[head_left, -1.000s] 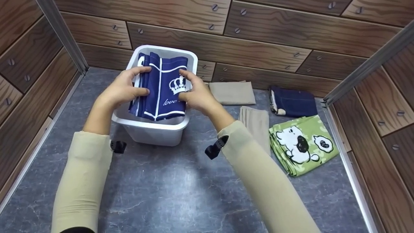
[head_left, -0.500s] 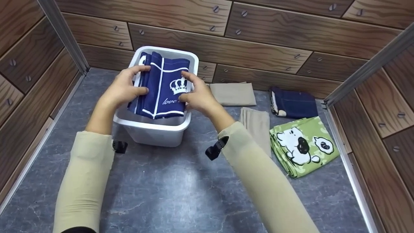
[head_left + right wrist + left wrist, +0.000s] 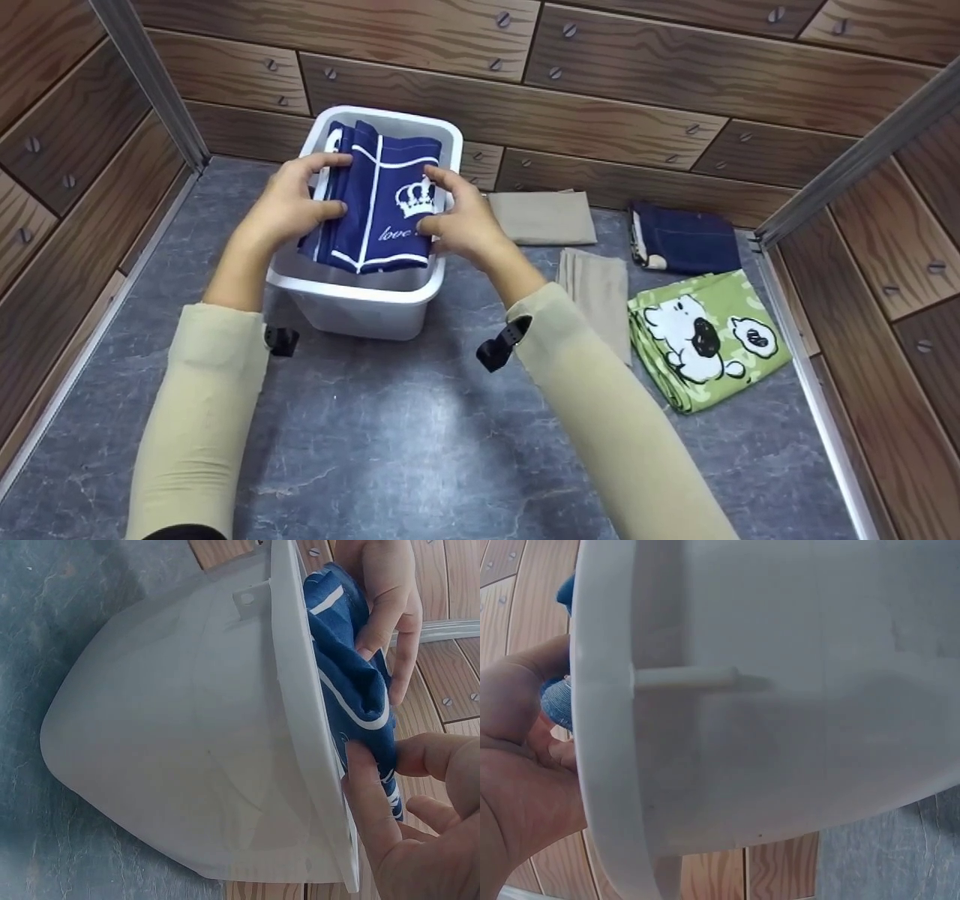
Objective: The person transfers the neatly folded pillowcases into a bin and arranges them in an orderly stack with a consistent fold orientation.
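A folded navy cloth [image 3: 360,195] with white stripes, a crown and the word "love" sits within the mouth of a white plastic bin [image 3: 360,315]. My left hand [image 3: 292,202] grips its left side, index finger and thumb over the folds. On the other side my right hand [image 3: 461,221] holds the right edge; in the right wrist view, the thumb and fingers of the right hand [image 3: 427,802] pinch the cloth [image 3: 349,667] just above the rim. In the left wrist view the bin wall [image 3: 780,727] hides most of the cloth and the left fingertips.
Right of the bin lie two folded beige cloths, one at the back [image 3: 544,217] and one nearer [image 3: 596,296]. Beyond them are a dark navy folded cloth [image 3: 686,238] and a green dog-print cloth [image 3: 709,341]. Wood-patterned walls [image 3: 600,97] enclose the grey floor [image 3: 390,450].
The navy cloth's near edge has shifted slightly away from me and down into the bin, both hands keeping hold. The other cloths lie as before.
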Action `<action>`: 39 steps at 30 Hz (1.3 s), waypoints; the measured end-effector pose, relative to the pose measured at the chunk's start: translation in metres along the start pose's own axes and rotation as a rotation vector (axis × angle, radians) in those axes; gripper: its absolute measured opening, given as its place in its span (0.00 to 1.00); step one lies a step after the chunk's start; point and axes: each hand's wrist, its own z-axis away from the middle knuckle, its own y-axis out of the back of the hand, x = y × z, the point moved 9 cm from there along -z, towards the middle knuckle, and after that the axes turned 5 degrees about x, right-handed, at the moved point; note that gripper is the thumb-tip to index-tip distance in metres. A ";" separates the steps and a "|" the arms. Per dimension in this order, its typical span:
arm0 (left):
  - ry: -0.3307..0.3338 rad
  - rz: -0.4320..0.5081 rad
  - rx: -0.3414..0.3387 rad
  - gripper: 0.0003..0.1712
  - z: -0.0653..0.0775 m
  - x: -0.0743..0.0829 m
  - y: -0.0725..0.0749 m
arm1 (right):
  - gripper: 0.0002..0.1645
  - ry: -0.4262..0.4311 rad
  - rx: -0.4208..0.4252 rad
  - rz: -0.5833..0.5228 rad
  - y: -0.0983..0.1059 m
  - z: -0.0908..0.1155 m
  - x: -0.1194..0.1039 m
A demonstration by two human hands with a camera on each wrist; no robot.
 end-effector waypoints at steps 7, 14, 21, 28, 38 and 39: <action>-0.011 -0.053 0.027 0.37 -0.002 0.001 0.000 | 0.51 0.003 -0.006 0.009 -0.001 0.000 0.000; -0.014 -0.066 0.036 0.36 -0.004 0.003 0.001 | 0.51 -0.017 0.000 -0.012 0.001 -0.002 0.002; -0.016 -0.065 0.041 0.36 -0.006 0.001 -0.001 | 0.51 -0.012 0.013 -0.009 0.002 -0.003 0.002; -0.018 -0.066 0.030 0.37 -0.008 0.000 -0.004 | 0.51 -0.011 0.008 -0.025 0.003 -0.003 0.002; -0.065 -0.160 0.141 0.32 -0.003 0.000 0.006 | 0.42 0.026 0.006 0.087 0.013 0.001 -0.004; -0.079 -0.175 0.163 0.32 -0.002 0.001 0.007 | 0.41 0.033 0.007 0.096 0.015 0.001 -0.004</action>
